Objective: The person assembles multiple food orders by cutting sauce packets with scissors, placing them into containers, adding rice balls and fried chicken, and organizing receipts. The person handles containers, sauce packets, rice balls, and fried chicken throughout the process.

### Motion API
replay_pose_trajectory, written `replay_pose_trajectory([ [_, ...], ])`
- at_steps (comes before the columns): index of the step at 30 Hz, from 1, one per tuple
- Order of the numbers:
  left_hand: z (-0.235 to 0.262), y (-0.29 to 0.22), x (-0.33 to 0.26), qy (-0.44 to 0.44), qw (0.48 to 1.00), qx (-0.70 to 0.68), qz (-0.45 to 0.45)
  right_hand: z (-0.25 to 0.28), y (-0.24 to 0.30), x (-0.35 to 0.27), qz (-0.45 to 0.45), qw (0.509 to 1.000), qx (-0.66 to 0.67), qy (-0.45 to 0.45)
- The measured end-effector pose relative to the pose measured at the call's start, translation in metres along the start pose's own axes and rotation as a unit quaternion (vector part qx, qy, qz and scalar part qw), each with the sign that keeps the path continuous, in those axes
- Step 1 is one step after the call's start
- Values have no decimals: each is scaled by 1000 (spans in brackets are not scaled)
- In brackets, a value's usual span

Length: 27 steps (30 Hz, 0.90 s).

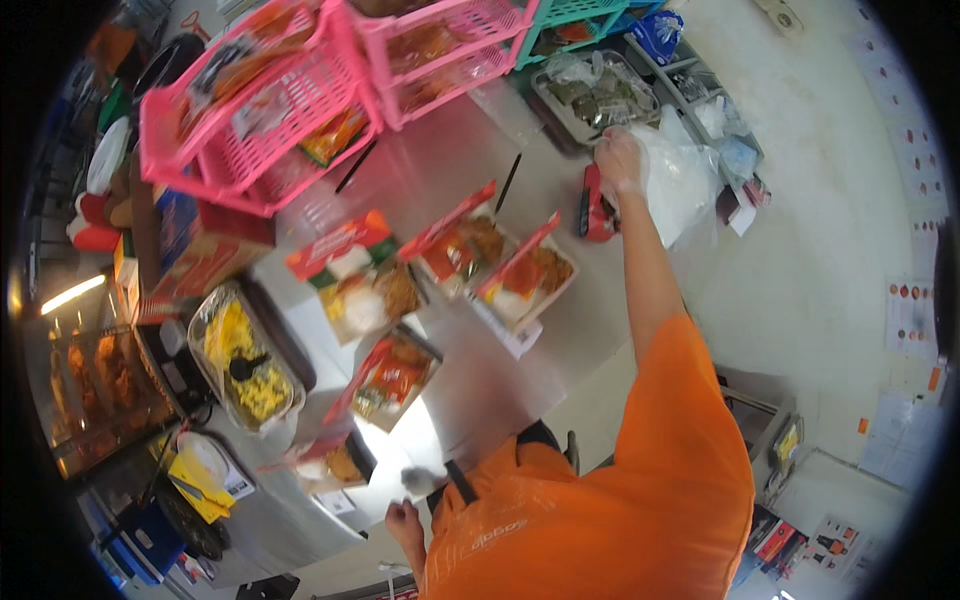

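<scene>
The right hand (620,160) reaches far right across the tabletop (480,390), fingers clenched on a clear plastic bag (680,180); it looks like bag-fetching. Next comes pulling one bag free. The left hand (402,520) rests near, grip unclear.

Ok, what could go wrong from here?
The right hand grips a clear bag just past the open meal boxes; pulling it back could snag their raised lids. The red item beside that hand could get knocked. The box near the left hand sits by the counter edge and might tip.
</scene>
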<state>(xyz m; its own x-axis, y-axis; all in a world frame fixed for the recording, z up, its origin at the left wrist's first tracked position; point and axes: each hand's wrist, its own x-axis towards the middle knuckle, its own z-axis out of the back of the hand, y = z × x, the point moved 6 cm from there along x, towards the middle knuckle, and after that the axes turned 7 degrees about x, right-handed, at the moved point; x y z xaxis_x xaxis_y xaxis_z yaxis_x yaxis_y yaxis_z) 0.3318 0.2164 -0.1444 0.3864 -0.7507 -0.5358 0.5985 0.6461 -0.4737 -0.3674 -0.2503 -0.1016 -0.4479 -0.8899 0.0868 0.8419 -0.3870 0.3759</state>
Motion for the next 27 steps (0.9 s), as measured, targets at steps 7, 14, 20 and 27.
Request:
replay_pose_trajectory([
  [7,38,-91,-43,-102,983,151,19,-86,-18,144,98,962,-253,-16],
  [14,-20,-396,75,16,947,89,-307,-10,-47,150,112,987,-101,-61],
  [20,-105,-633,91,118,766,-8,-632,-52,-33,158,147,977,-152,3],
  [27,-126,-681,91,166,764,33,-623,-50,-47,140,117,971,-188,-95],
])
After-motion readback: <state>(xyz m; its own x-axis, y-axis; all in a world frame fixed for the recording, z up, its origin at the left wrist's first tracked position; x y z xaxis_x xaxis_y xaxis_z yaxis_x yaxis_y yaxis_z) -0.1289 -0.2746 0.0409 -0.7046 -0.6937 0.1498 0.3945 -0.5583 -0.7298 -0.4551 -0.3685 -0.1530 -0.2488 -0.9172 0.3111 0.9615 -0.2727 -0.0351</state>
